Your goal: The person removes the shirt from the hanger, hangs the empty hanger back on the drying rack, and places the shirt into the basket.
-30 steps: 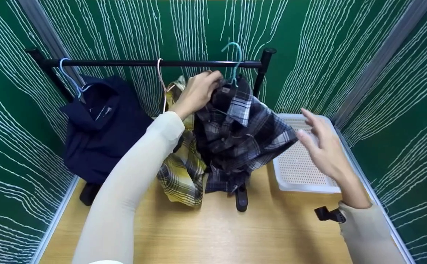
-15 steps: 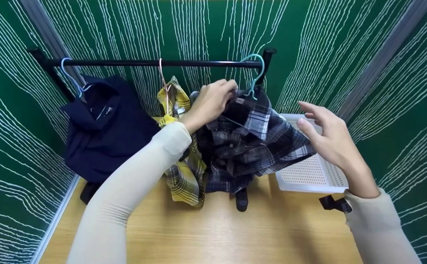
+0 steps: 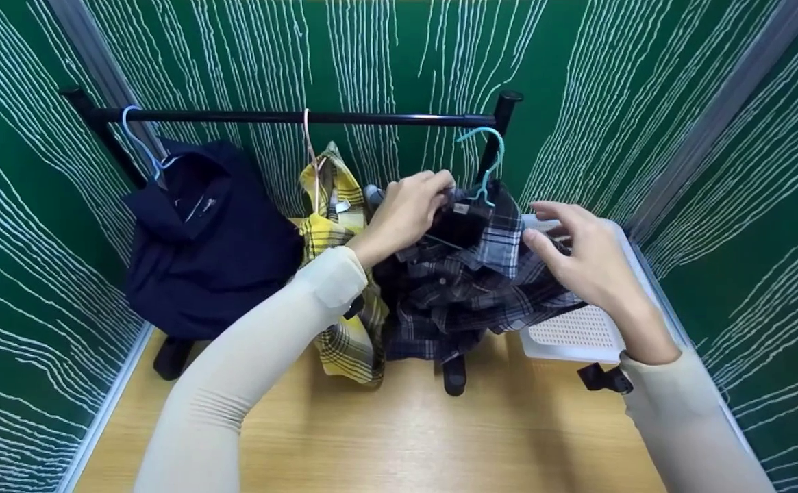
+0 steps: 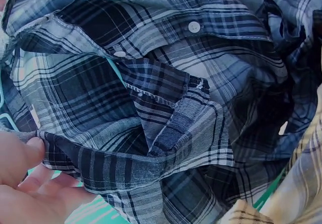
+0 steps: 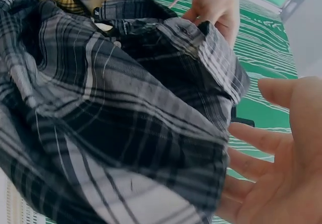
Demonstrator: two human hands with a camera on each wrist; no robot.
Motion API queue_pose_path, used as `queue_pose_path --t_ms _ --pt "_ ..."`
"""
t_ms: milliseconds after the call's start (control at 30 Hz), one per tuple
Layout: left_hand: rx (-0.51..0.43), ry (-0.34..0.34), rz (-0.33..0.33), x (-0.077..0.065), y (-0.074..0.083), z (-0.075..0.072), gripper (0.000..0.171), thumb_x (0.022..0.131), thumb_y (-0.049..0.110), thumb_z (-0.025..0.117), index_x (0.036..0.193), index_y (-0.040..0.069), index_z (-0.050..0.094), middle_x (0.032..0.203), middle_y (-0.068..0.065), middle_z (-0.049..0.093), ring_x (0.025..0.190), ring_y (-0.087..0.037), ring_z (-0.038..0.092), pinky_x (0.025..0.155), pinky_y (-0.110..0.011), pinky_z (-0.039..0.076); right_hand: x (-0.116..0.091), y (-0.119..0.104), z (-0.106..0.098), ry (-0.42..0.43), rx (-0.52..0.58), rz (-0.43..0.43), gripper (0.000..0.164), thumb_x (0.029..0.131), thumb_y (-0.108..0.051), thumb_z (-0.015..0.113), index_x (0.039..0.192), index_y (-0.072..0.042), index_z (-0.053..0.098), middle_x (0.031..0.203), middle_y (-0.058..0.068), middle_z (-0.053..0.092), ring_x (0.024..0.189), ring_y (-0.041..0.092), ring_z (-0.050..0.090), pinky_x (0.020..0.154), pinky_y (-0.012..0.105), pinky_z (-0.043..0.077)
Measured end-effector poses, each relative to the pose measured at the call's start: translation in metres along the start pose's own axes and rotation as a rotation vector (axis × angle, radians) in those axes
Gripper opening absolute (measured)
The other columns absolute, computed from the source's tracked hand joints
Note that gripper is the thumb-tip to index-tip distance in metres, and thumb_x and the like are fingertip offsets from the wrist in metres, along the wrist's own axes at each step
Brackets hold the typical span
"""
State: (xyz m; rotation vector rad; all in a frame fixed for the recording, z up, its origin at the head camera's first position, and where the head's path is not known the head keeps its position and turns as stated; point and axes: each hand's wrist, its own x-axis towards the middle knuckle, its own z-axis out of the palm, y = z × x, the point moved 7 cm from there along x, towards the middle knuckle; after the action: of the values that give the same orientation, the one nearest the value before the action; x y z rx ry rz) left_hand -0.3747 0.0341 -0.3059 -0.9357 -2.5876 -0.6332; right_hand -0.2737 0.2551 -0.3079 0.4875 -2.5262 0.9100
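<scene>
My left hand [image 3: 412, 209] pinches the collar of a dark grey and black plaid shirt [image 3: 440, 287], thumb and fingertips on the cloth edge in the left wrist view. A turquoise hanger [image 3: 491, 168] is inside the shirt, its hook showing just below the rail near the right post. Beside the shirt's right shoulder is my right hand [image 3: 587, 257], fingers spread and loosely bent, gripping nothing. In the right wrist view its fingertips [image 5: 236, 131] come right at the shirt's edge.
A black clothes rail [image 3: 234, 116] runs across the back. On it hang a navy shirt [image 3: 234, 239] on a blue hanger [image 3: 140, 140] and a yellow plaid shirt [image 3: 330, 236] on a pink hanger [image 3: 308, 137]. A white perforated basket [image 3: 570, 352] sits right on the wooden table [image 3: 405, 431].
My left hand has carried the dark plaid shirt and its hanger right and down, so the hook has gone from above the rail to below it. My right hand has come closer to the shirt.
</scene>
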Motion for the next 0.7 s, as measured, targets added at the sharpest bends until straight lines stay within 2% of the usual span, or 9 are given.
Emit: queue_pose_path --t_ms 200,400,567,700 --pt "0.0 0.0 -0.014 -0.006 0.001 0.003 0.008 0.109 0.017 0.059 0.114 0.014 0.065 0.107 -0.004 0.07 0.099 -0.024 0.069 0.087 -0.046 0.056 0.002 0.009 0.018 0.015 -0.015 0.0 0.044 0.101 -0.027 0.074 0.138 -0.006 0.066 0.119 0.022 0.075 0.106 0.042 0.071 0.096 0.058 0.053" --pt "-0.018 -0.019 -0.025 -0.012 -0.002 0.013 0.007 0.109 0.017 0.061 0.112 0.014 0.066 0.106 -0.005 0.071 0.099 -0.024 0.07 0.087 -0.045 0.056 0.003 0.026 0.033 0.08 -0.015 -0.059 0.028 0.099 -0.018 0.076 0.124 -0.005 0.077 0.114 0.013 0.079 0.105 0.034 0.074 0.095 0.05 0.054" --pt "-0.069 -0.051 0.022 -0.017 -0.004 0.021 0.01 0.108 0.021 0.062 0.114 0.015 0.069 0.105 -0.003 0.071 0.1 -0.02 0.069 0.09 -0.042 0.055 0.0 0.036 0.035 0.142 -0.001 -0.093 0.015 0.097 -0.009 0.077 0.109 -0.003 0.081 0.105 0.011 0.081 0.099 0.033 0.076 0.09 0.043 0.054" --pt "-0.13 -0.083 0.073 -0.021 -0.008 0.025 0.014 0.108 0.023 0.063 0.118 0.016 0.07 0.111 -0.001 0.073 0.105 -0.016 0.068 0.095 -0.038 0.054 -0.002 0.039 0.035 0.164 0.005 -0.111 0.012 0.095 -0.007 0.079 0.106 -0.002 0.082 0.103 0.012 0.081 0.097 0.033 0.076 0.09 0.032 0.052"
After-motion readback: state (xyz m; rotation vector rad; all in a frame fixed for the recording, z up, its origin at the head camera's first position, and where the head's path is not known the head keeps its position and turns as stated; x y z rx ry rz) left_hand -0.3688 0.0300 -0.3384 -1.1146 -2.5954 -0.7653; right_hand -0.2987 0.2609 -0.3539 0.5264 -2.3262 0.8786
